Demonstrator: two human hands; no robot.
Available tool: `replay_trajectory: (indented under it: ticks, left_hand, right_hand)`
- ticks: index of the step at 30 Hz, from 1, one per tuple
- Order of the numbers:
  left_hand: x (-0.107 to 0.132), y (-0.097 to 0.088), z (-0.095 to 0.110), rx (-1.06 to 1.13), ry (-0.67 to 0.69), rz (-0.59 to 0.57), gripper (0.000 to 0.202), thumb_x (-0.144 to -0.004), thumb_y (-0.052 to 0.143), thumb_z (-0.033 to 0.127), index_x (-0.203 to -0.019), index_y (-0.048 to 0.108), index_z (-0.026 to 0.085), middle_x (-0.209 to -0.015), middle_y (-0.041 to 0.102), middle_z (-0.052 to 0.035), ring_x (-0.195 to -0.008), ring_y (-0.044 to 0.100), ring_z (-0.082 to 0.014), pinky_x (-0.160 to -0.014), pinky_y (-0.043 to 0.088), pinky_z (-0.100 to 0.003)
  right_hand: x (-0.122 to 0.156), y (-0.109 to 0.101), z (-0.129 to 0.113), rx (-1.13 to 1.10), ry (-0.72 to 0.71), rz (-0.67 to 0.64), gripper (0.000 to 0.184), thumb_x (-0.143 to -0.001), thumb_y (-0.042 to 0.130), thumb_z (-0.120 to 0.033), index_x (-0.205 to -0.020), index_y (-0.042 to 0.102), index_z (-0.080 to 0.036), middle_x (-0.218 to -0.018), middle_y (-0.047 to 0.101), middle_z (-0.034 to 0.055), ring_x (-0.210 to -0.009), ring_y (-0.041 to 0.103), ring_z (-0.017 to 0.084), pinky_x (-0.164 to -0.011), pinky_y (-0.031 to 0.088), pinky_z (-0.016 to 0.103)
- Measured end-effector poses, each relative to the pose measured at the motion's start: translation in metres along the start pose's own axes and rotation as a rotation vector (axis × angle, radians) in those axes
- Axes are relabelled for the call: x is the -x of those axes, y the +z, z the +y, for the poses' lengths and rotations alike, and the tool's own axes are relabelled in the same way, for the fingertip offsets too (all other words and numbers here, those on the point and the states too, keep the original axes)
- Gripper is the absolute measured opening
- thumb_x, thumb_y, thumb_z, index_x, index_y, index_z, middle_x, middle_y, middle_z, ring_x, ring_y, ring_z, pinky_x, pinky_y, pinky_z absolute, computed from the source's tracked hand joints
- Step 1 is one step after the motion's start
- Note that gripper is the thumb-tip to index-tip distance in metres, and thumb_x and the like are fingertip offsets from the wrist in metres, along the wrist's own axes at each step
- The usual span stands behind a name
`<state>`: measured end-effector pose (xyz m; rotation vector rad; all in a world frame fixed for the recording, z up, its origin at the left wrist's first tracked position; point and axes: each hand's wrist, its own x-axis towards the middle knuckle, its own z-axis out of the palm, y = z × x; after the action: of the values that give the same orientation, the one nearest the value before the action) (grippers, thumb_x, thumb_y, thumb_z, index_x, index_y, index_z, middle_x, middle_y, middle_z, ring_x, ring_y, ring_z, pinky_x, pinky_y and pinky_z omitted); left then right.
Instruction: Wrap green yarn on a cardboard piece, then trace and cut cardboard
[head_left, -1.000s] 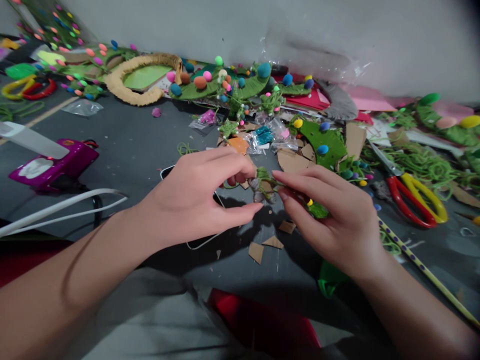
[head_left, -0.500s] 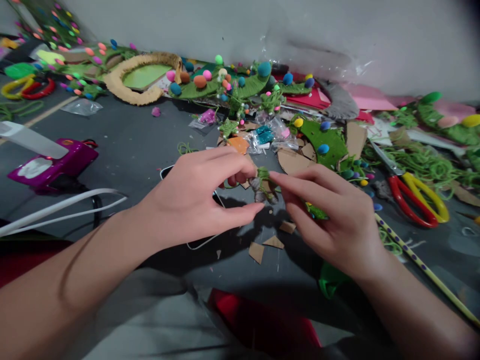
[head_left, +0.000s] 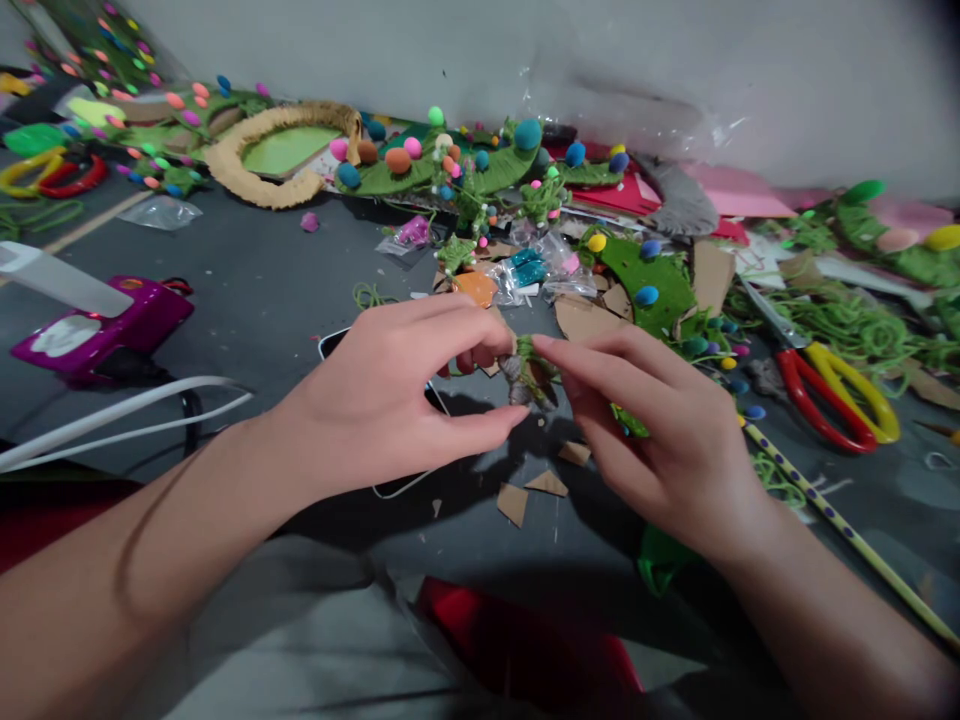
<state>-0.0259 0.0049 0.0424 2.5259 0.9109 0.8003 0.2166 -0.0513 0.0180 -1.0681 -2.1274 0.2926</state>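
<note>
Between my hands is a small yarn-wrapped piece (head_left: 516,380), grey on its lower part and green on top, held above the dark table. My left hand (head_left: 405,385) is closed on its left side, fingers behind it and the thumb tip at its lower edge. The fingertips of my right hand (head_left: 652,420) pinch at the green yarn on the upper right. Part of the piece is hidden by my fingers. Below it lie cardboard scraps (head_left: 513,504), and a phone (head_left: 390,490) lies partly under my left hand.
Red-and-yellow scissors (head_left: 832,400) and green yarn (head_left: 855,320) lie at right, near a dotted tape measure (head_left: 832,520). A purple glue gun (head_left: 112,325) with a white cable (head_left: 135,410) is at left. Along the wall sit a tan wrapped ring (head_left: 225,165) and green pieces with coloured balls (head_left: 397,175).
My right fingertips have shifted slightly left along the green yarn. My left hand keeps its hold, and the rest of the table looks the same.
</note>
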Motion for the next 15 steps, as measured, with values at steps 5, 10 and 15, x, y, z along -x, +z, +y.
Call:
replay_trajectory:
  ticks: [5, 10, 15]
  left_hand:
    - [0.0008, -0.0015, 0.0006, 0.004, -0.001, -0.007, 0.021, -0.085, 0.08, 0.032, -0.098, 0.065, 0.027, -0.088, 0.069, 0.0009, -0.074, 0.064, -0.0168, -0.068, 0.051, -0.034]
    - [0.001, -0.0013, 0.001, -0.001, 0.014, 0.001, 0.021, -0.085, 0.081, 0.03, -0.098, 0.065, 0.025, -0.088, 0.069, 0.0016, -0.073, 0.063, -0.0148, -0.068, 0.049, -0.031]
    - [0.0004, -0.0008, 0.0018, -0.022, 0.012, 0.0, 0.021, -0.085, 0.081, 0.027, -0.099, 0.067, 0.022, -0.087, 0.068, 0.0018, -0.075, 0.063, -0.0138, -0.07, 0.049, -0.029]
  right_hand:
    - [0.0005, -0.001, -0.0011, 0.006, 0.003, -0.027, 0.045, -0.103, 0.053, -0.009, -0.143, 0.068, -0.025, -0.111, 0.068, 0.0082, -0.093, 0.067, 0.018, -0.079, 0.057, 0.031]
    - [0.0012, -0.0012, -0.0001, 0.005, 0.009, -0.039, 0.048, -0.103, 0.053, -0.006, -0.146, 0.064, -0.024, -0.113, 0.068, 0.0078, -0.095, 0.067, 0.017, -0.081, 0.056, 0.032]
    - [0.0005, 0.0003, 0.0005, 0.023, 0.007, -0.049, 0.045, -0.103, 0.054, -0.007, -0.144, 0.066, -0.021, -0.114, 0.069, 0.008, -0.093, 0.067, 0.017, -0.078, 0.055, 0.031]
